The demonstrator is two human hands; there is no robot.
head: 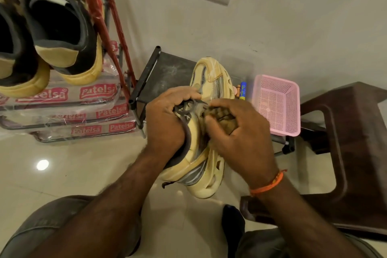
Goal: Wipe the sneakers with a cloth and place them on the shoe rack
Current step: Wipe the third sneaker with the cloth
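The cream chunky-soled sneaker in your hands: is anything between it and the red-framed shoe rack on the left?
Nothing visible blocks the way. The cream chunky-soled sneaker is held above a low black stand; the red-framed shoe rack lies left, past that stand's edge. Two tan-and-black sneakers already fill its visible shelf.

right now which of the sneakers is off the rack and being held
The cream sneaker with the cut-out sole, held by the left hand while the right hand presses a cloth on it. The two black-and-tan sneakers sit on the red rack.
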